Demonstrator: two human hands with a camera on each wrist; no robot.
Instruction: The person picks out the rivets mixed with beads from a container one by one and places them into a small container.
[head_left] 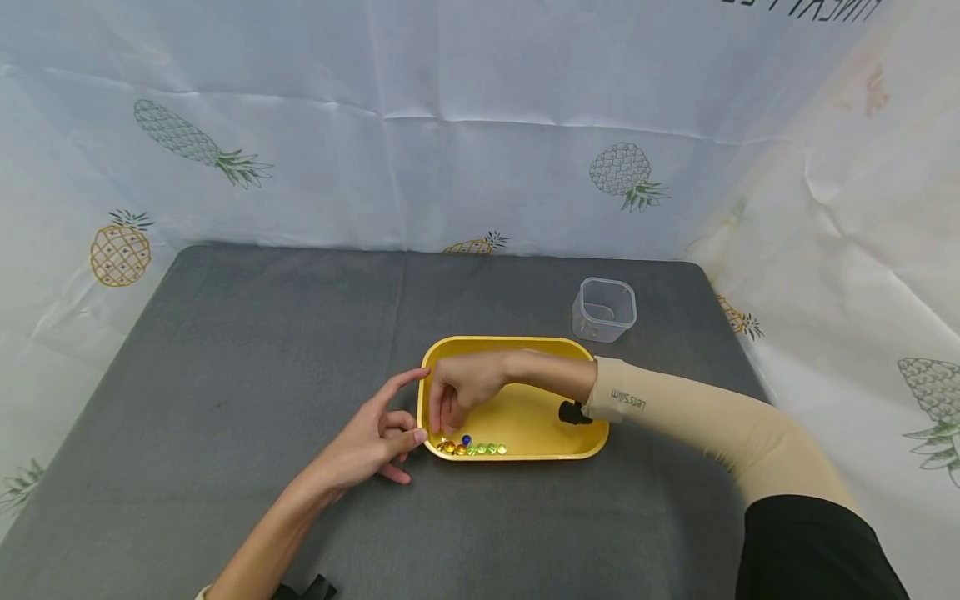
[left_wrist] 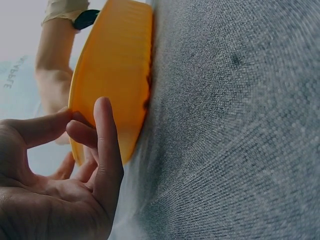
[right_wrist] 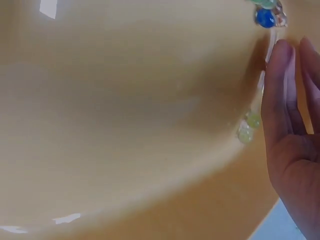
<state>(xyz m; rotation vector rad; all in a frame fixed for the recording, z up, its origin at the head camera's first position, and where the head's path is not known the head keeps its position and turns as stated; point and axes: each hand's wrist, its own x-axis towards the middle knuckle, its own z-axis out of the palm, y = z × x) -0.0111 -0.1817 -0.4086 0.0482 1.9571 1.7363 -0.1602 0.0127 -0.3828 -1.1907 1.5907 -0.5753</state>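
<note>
A yellow tray [head_left: 543, 417] lies on the grey table. My left hand [head_left: 375, 442] is at its left end, thumb and index fingertips spread along the rim and the other fingers bent loosely. In the left wrist view, that hand [left_wrist: 85, 170] is beside the tray's outer wall [left_wrist: 120, 65]. My right hand [head_left: 465, 387] reaches into the tray, fingers pointing down near the left front corner. The right wrist view shows its fingers [right_wrist: 277, 90] fairly straight, with no object visible between them. Close by are a blue marble [head_left: 467, 439], amber marbles [head_left: 448, 447] and several green marbles [head_left: 482, 448].
A clear plastic container [head_left: 604, 310] stands behind the tray's right end. The grey tabletop [head_left: 262, 358] extends around the tray. Pineapple-print cloth [head_left: 487, 150] hangs behind it and along the sides. The right forearm, in a beige sleeve [head_left: 690, 417], crosses the tray's right end.
</note>
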